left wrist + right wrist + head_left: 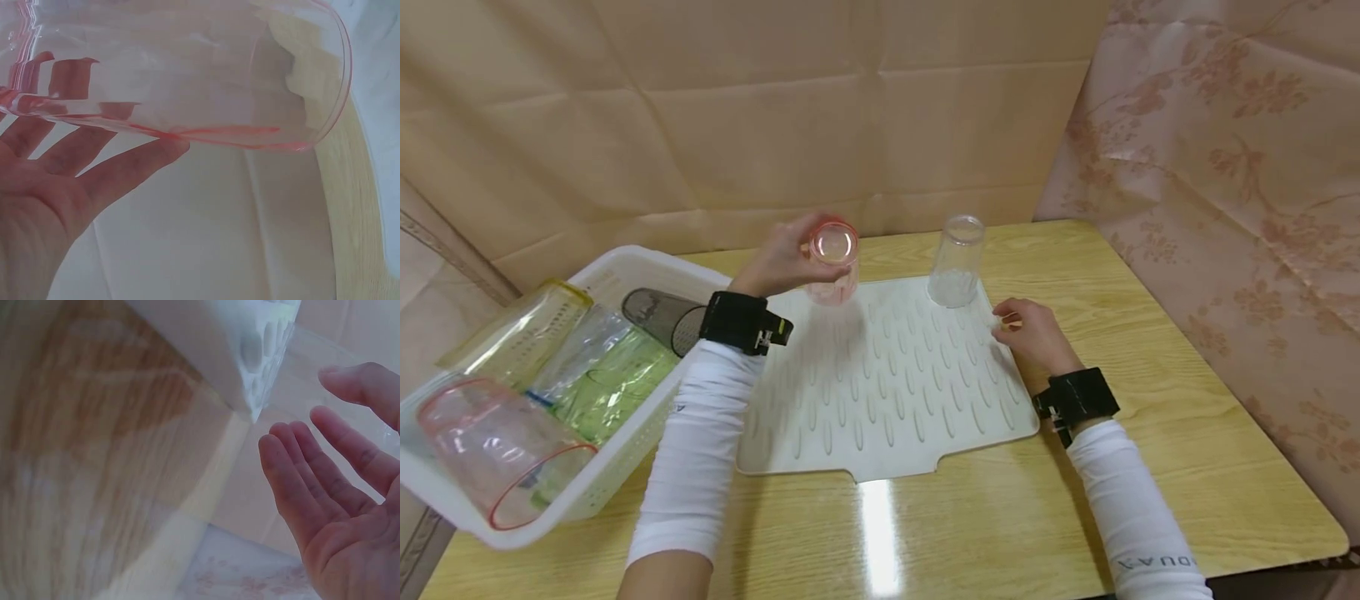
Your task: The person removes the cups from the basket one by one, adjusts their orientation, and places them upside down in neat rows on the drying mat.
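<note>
A: So which way does the pink cup (833,243) lie from the hand? Hard to be read at a glance.

B: It's gripped by the left hand (786,258), with thumb and fingers wrapped about the base end, which is turned up. The cup is held just to the right of the palm, and the rim (345,87) is pointed down, seemingly over the far side of the white mat (850,400).

A: Long axis, then?

B: Roughly upright, mouth down (same way up as the clear glass (957,262), handily enough). A slight lean can't be ruled out. Whether the mat is touched by the rim can't be told for sure either, though a gap seems likelier.

A: And the right hand (1030,332)?

B: Nothing is held there. The fingers are loosely bent, with the thumb set apart from them, just beside the mat's right edge. The pink cup is well apart from it, so everything is judged to hang on the left hand: rim against mat is the relation to be watched.
</note>
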`<state>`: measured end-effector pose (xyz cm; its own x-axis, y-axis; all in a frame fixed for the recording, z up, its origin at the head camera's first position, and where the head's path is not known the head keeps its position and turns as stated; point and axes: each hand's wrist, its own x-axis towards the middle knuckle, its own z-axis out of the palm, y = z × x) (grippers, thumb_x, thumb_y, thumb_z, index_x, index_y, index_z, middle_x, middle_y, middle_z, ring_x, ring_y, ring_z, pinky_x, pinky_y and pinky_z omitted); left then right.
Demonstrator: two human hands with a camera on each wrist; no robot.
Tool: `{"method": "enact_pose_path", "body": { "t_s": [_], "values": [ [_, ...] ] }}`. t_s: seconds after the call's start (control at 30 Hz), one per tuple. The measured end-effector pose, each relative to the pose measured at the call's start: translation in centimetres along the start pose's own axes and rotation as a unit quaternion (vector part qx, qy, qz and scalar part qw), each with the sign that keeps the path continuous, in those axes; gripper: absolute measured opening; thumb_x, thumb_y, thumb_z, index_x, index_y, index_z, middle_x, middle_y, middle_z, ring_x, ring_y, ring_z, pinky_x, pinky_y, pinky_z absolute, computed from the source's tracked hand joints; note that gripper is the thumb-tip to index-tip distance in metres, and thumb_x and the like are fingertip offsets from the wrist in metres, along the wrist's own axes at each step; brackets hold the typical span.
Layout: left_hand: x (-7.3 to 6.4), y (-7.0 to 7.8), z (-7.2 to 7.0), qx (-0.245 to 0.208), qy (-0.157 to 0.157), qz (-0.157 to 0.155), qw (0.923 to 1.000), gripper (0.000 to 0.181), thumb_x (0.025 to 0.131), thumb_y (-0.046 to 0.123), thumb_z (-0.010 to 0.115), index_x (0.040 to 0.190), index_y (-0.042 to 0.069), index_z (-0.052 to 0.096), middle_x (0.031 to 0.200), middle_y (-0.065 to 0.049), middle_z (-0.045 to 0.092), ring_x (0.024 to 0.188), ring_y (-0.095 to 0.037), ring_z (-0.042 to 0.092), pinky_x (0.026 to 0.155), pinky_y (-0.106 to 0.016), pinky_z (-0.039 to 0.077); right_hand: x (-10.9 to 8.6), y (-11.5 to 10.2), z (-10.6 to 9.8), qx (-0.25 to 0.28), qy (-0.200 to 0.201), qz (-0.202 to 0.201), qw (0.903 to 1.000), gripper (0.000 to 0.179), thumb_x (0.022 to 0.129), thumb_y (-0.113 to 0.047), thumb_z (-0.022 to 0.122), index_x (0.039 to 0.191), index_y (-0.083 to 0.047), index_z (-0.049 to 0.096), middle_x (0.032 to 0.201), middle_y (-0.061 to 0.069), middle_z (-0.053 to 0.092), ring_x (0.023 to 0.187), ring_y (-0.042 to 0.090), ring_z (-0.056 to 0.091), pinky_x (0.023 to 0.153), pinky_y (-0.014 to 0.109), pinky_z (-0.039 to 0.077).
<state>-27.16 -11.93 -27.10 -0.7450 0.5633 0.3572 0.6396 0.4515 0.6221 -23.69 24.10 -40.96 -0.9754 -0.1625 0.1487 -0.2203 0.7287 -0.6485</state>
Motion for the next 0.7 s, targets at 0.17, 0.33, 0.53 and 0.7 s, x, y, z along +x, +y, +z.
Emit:
{"method": "enact_pose_path", "body": {
  "t_s": [0.17, 0.33, 0.53, 0.7],
  "values": [
    [0.9, 0.0, 1.4, -0.023, -0.011, 0.006, 0.9997, 0.049, 0.073, 0.012, 0.075, 0.116, 0.003, 0.053, 0.109, -0.017, 0.063, 0.101, -0.025, 0.056, 0.090, -0.044, 0.045, 0.0, 0.4, 0.1, -0.008, -0.004, 0.011, 0.9999, 0.030, 0.081, -0.005, 0.064, 0.107, 0.007, 0.057, 0.108, 0.028, 0.059, 0.097, 0.041, 0.057, 0.083, 0.053, 0.048],
    [1.4, 0.2, 2.7, -0.039, -0.022, 0.001, 0.9990, 0.050, 0.074, 0.014, 0.075, 0.117, 0.004, 0.052, 0.111, -0.016, 0.063, 0.103, -0.024, 0.055, 0.091, -0.043, 0.044, -0.2, 0.5, 0.1, -0.013, -0.010, 0.014, 0.9998, 0.030, 0.080, -0.004, 0.065, 0.107, 0.007, 0.057, 0.107, 0.028, 0.059, 0.097, 0.040, 0.057, 0.082, 0.052, 0.049],
    [1.6, 0.1, 3.7, -0.044, -0.031, -0.003, 0.9986, 0.051, 0.075, 0.014, 0.074, 0.118, 0.004, 0.050, 0.113, -0.017, 0.062, 0.105, -0.026, 0.054, 0.093, -0.046, 0.043, -0.3, 0.4, -0.1, -0.010, -0.019, 0.015, 0.9997, 0.031, 0.080, -0.004, 0.065, 0.108, 0.007, 0.056, 0.107, 0.028, 0.059, 0.097, 0.040, 0.058, 0.082, 0.052, 0.049],
    [1.8, -0.8, 4.7, -0.050, -0.026, -0.011, 0.9984, 0.053, 0.075, 0.016, 0.075, 0.119, 0.005, 0.049, 0.113, -0.016, 0.062, 0.105, -0.027, 0.054, 0.092, -0.047, 0.044, -0.3, 0.6, -0.1, -0.009, -0.039, 0.028, 0.9988, 0.031, 0.079, -0.002, 0.065, 0.107, 0.008, 0.056, 0.108, 0.029, 0.060, 0.096, 0.040, 0.059, 0.082, 0.051, 0.050]
  ]
}}
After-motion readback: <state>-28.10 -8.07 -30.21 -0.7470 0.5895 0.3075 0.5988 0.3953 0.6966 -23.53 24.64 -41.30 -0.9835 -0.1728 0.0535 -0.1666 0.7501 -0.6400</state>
